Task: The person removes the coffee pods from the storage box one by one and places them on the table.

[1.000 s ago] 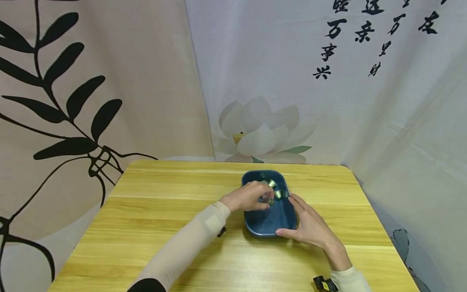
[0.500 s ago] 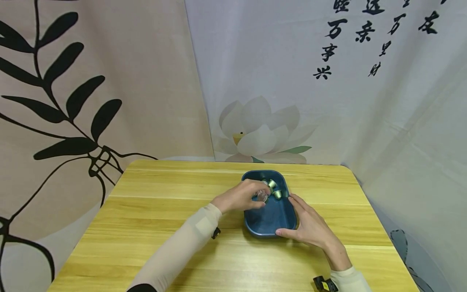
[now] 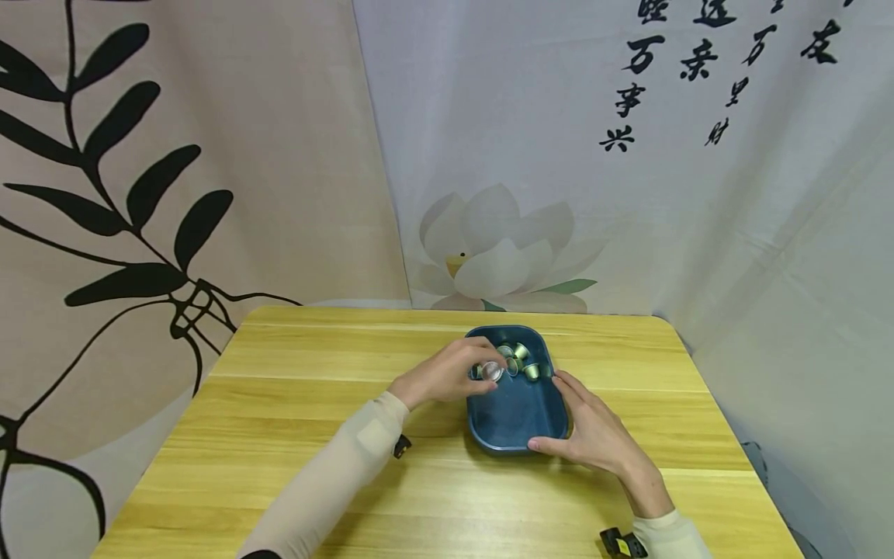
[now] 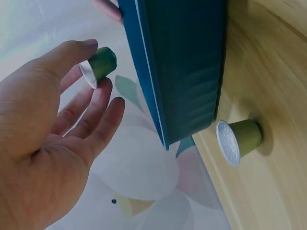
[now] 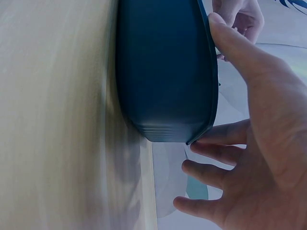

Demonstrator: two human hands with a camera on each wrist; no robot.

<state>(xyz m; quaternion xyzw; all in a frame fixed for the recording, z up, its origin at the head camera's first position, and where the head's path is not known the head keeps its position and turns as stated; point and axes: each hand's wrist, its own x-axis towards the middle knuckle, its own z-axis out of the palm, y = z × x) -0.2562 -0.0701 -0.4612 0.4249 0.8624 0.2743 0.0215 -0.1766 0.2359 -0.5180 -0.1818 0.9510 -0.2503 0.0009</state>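
In the head view my left hand (image 3: 447, 373) is over the left rim of a dark blue tray (image 3: 517, 423). Between thumb and fingertips it pinches a green coffee capsule (image 4: 103, 63) with a silver foil lid. Several more green capsules (image 3: 531, 372) lie in the far half of the tray. My right hand (image 3: 601, 431) steadies the tray from the right, its thumb on the near rim and its fingers extended along the side. The right wrist view shows fingertips (image 5: 201, 143) right at the tray's corner.
Another capsule (image 4: 242, 139) stands on the wooden table (image 3: 335, 349) beside the tray in the left wrist view; my left hand hides that area from the head camera. Behind the table hangs a printed cloth (image 3: 517, 155).
My left hand has moved left across the tray with the capsule, uncovering more of the capsules lying there. My right hand and the tray have stayed in place.
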